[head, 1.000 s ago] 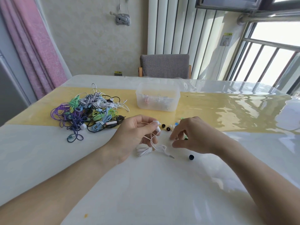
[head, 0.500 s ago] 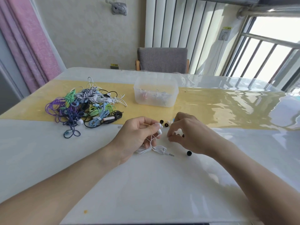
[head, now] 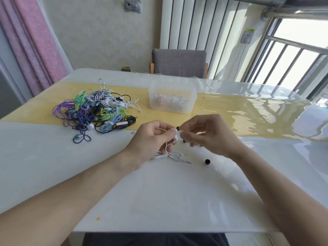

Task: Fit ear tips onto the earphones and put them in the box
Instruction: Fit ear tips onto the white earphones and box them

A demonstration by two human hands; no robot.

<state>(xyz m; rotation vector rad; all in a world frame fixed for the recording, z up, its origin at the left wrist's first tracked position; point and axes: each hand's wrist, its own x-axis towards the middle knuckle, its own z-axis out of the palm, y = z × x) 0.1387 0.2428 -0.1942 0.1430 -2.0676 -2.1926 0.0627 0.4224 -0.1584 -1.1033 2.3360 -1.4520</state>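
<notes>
My left hand [head: 152, 139] pinches the bud of a white earphone [head: 175, 136]; its cord [head: 174, 156] hangs down and coils on the table, ending in a jack plug. My right hand [head: 211, 135] has its fingers curled close to the bud, with a black ear tip [head: 178, 128] at its fingertips. A black ear tip [head: 207, 161] lies loose on the table below my right hand. Another dark tip [head: 184, 140] peeks out under my right fingers. The clear plastic box [head: 172, 98] stands behind my hands with several earphones in it.
A tangled pile of coloured earphones [head: 95, 110] lies at the left on the yellow runner [head: 230, 110]. A grey chair [head: 179, 63] stands behind the white table's far edge. The near table edge runs just above my lap.
My right hand has lifted off the table and closed in on the earphone bud with a black tip. My left hand has stayed in place, holding the bud.
</notes>
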